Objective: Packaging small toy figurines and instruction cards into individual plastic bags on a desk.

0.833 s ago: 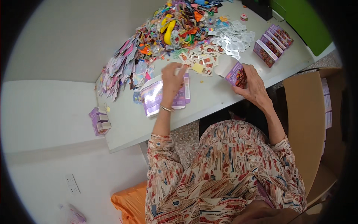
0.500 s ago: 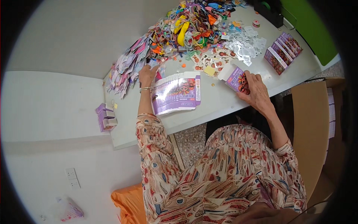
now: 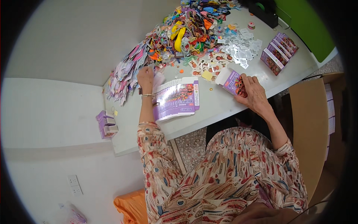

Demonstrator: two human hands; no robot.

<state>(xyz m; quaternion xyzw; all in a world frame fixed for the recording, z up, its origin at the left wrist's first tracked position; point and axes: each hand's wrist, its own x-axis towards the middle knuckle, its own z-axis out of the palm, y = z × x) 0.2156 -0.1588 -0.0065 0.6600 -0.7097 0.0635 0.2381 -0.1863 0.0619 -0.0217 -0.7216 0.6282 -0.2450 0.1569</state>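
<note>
My right hand (image 3: 254,91) grips a purple printed carton (image 3: 232,83), its white flap open at the far left end. My left hand (image 3: 146,77) is closed at the near edge of the heap of pastel packets (image 3: 128,74). A pale pinkish packet (image 3: 159,78), smeared by motion, shows beside its fingers and seems held by them. Just right of that wrist, flat purple cartons (image 3: 177,99) lie fanned in an overlapping row.
Behind lies a heap of colourful bands and trinkets (image 3: 190,33). Further right are clear sachets (image 3: 242,46), sticker cards (image 3: 210,63) and filled purple boxes (image 3: 279,52). A black tape dispenser (image 3: 264,14) stands at the back. Folded cartons (image 3: 106,125) sit at the left edge, a cardboard box (image 3: 307,123) at right.
My left hand has closed and turned slightly, with a pale packet now showing beside it. The right hand still holds the carton, nearly in place. The whole view has shifted a little.
</note>
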